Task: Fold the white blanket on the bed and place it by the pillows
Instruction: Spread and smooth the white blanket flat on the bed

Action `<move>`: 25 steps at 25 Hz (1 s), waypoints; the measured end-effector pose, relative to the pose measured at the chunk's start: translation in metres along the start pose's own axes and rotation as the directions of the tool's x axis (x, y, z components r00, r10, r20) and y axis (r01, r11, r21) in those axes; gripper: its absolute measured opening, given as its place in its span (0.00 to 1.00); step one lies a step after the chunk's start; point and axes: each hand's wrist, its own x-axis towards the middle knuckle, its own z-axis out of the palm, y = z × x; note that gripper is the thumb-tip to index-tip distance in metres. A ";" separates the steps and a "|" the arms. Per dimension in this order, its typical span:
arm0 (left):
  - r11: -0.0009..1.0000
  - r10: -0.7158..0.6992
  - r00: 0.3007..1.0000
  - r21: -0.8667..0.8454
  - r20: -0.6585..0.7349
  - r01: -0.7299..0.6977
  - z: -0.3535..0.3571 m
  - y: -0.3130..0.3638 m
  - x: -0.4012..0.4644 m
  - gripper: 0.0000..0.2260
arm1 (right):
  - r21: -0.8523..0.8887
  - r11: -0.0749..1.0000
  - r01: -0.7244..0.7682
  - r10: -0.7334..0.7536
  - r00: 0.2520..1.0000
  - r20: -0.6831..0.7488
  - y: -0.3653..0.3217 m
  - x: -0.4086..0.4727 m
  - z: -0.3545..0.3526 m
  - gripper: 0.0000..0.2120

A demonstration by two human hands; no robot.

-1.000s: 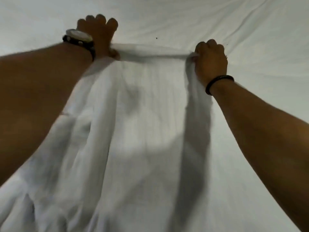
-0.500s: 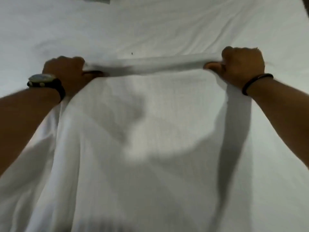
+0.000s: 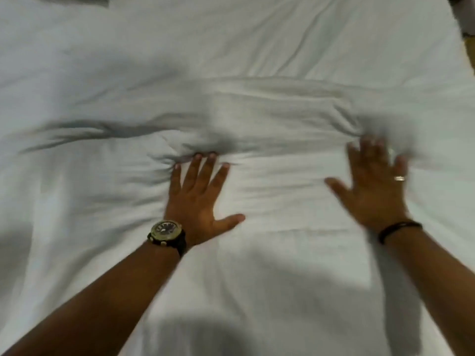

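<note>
Two hands flat, fingers spread, gripping nothing. My left hand [image 3: 195,199], wristwatch [image 3: 167,233] on, presses the white blanket [image 3: 270,253] on the bed [image 3: 231,42]; my right hand [image 3: 372,186], blurred, rests palm-down on its bunched far edge.

A bedroom: a bed [image 3: 231,47] covered in white bedding.

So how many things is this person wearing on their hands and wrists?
3: a watch on the left wrist, a dark band on the right wrist, and a ring on a right-hand finger. Blur could hide more.
</note>
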 end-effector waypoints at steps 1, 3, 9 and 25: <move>1.000 -0.022 1.000 0.011 0.011 0.022 0.006 -0.005 0.004 0.46 | -0.030 0.985 -0.172 0.173 0.982 0.076 0.046 0.002 -0.002 0.43; 1.000 -0.031 0.999 0.008 0.034 0.031 0.010 -0.009 0.011 0.48 | -0.012 0.898 -0.439 0.435 0.887 0.154 0.101 0.011 -0.015 0.47; 0.999 -0.031 0.998 0.023 0.056 0.029 0.011 -0.011 0.005 0.47 | 0.307 0.950 0.057 -0.078 0.995 0.056 -0.134 -0.086 -0.037 0.43; 0.973 0.230 0.859 -0.101 0.457 -0.207 -0.095 -0.074 -0.434 0.57 | 0.128 0.990 0.054 -0.087 0.961 0.264 -0.320 -0.448 -0.071 0.33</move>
